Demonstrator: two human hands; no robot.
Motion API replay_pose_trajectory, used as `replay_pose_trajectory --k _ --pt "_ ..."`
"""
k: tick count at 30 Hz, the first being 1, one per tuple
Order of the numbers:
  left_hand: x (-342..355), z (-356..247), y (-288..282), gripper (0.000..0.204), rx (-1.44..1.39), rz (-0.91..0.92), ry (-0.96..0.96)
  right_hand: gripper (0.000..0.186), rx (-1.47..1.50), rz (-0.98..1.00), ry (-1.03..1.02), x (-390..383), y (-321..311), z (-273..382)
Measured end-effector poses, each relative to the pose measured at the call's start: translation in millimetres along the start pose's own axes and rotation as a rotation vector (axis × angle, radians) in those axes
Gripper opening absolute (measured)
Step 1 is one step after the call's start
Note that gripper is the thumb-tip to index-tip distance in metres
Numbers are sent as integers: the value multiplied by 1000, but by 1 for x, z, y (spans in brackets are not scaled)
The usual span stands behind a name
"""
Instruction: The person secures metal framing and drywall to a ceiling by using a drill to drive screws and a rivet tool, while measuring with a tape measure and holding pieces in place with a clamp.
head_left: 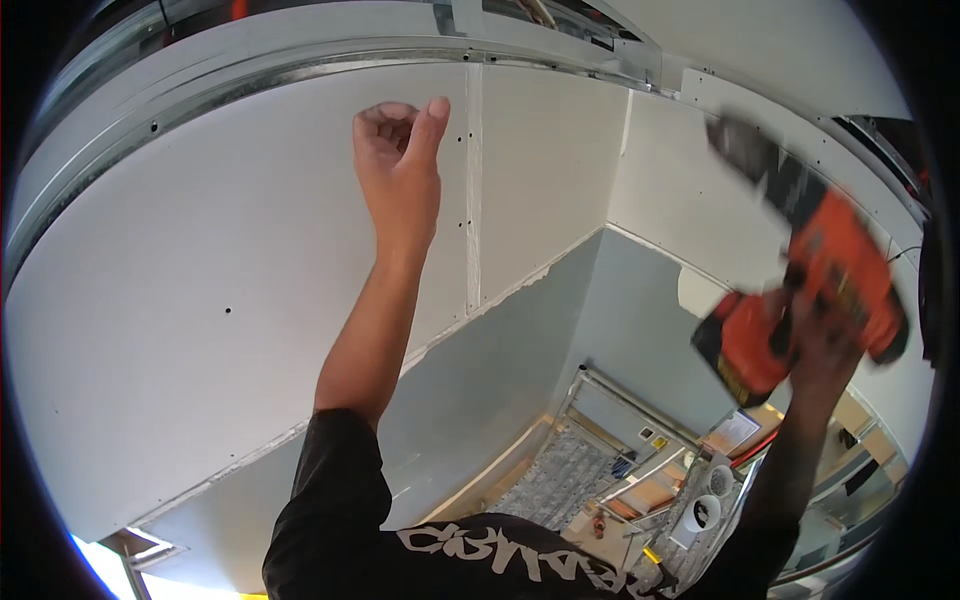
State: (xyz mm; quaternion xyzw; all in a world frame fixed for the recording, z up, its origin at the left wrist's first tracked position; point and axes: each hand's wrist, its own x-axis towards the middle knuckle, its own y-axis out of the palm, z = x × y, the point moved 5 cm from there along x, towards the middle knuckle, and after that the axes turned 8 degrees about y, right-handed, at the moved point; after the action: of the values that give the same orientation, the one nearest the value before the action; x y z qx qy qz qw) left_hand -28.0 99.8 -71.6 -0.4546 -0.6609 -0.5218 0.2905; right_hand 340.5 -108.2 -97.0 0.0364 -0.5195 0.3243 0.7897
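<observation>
My left hand (402, 165) is raised in front of the white plasterboard (270, 210), near a vertical joint (473, 200) dotted with dark screw heads. Its fingers are curled in with the thumb pressed toward them; anything inside is hidden. Whether the hand touches the board I cannot tell. On the right, my right hand (825, 345) is wrapped round the grip of a red-orange cordless drill (850, 255). The drill's dark chuck end tilts up and to the left, and the tool is blurred by motion. Its battery end points down and left.
A curved-looking metal track (330, 68) runs along the board's top, with open ceiling framing above. Below the boards is a grey-blue wall (480, 370). Far below stand a metal scaffold rail (635, 400), white buckets (702, 512) and a yellow-handled tool (652, 555). Bright light enters at lower left.
</observation>
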Motion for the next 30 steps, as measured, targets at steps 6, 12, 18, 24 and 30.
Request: replay_pose_trajectory --k 6,12,18,24,30 --pt "23 -90 39 23 593 152 712 26 197 100 -208 109 33 128" --pt "81 -106 88 53 1508 169 762 13 199 34 -278 132 61 162" --pt "112 -99 120 64 1605 442 347 10 238 183 -333 142 51 157" --pt "103 -85 138 64 1682 417 321 14 236 260 -174 149 48 153" --pt "104 -74 136 66 1689 191 303 16 269 277 -284 159 56 143"
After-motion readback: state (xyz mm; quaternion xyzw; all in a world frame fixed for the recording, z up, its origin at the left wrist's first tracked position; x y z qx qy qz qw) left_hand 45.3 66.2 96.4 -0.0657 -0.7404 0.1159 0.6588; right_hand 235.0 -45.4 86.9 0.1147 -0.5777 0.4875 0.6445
